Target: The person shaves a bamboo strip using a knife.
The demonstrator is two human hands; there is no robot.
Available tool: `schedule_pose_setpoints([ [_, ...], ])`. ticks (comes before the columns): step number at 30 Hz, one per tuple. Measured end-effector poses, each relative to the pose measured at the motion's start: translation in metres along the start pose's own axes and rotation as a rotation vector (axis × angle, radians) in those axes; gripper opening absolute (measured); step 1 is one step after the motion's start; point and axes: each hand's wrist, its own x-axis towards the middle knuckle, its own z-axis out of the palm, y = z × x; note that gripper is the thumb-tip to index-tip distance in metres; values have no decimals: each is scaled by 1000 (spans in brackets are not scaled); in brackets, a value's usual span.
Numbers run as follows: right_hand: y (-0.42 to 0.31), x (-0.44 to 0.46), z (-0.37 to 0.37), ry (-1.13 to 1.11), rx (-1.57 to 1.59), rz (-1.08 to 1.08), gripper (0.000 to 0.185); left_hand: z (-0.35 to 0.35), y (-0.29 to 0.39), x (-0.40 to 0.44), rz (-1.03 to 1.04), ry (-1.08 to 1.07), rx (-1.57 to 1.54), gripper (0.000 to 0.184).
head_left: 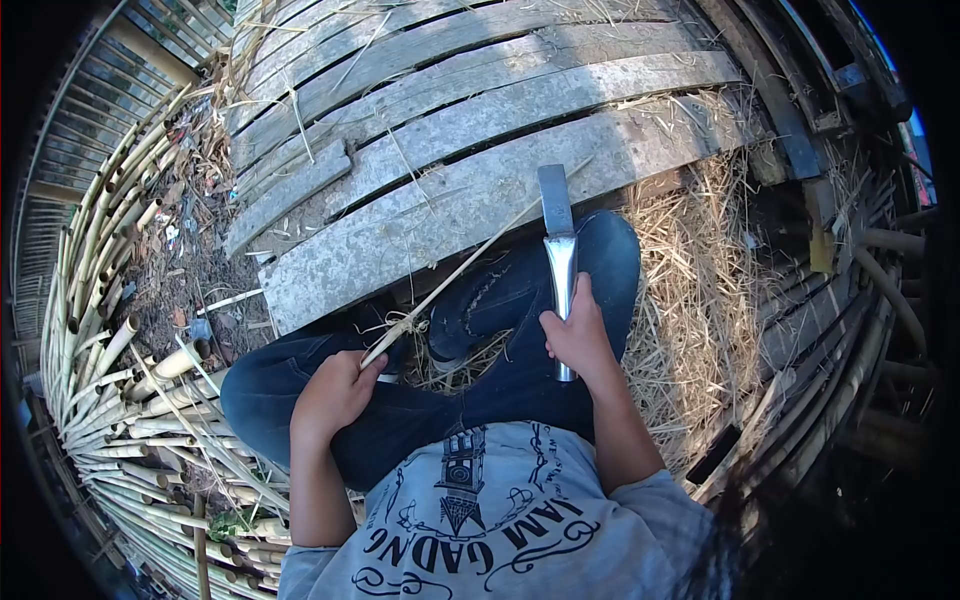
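Note:
My left hand (338,398) is closed round the near end of a thin bamboo strip (455,275). From the fist the strip slants up and right across my lap, its far part lying over the wooden planks. Curled shavings cling to it just beyond my fingers. My right hand (580,332) grips the shiny tubular metal handle of a flat-bladed tool (556,205). This tool points away from me, its broad, squared blade above my right knee. The blade lies close to the strip's far part; whether they touch I cannot tell.
Weathered wooden planks (350,245) form a low platform in front of my crossed legs. Straw-like shavings (690,300) heap up at the right. Cut bamboo poles (150,400) are stacked at the left. A small dark object (714,455) lies at the lower right.

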Motion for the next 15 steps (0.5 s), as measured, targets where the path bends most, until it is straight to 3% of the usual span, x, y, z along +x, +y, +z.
schedule_pose_setpoints([
  [7,19,-1,-2,-6,-43,-76,35,1,2,0,8,7,17,39],
  [11,1,5,-29,-98,-5,34,31,2,4,-1,26,56,31,38],
  [15,15,21,-34,-2,53,71,32,4,2,-1,19,51,36,38],
])
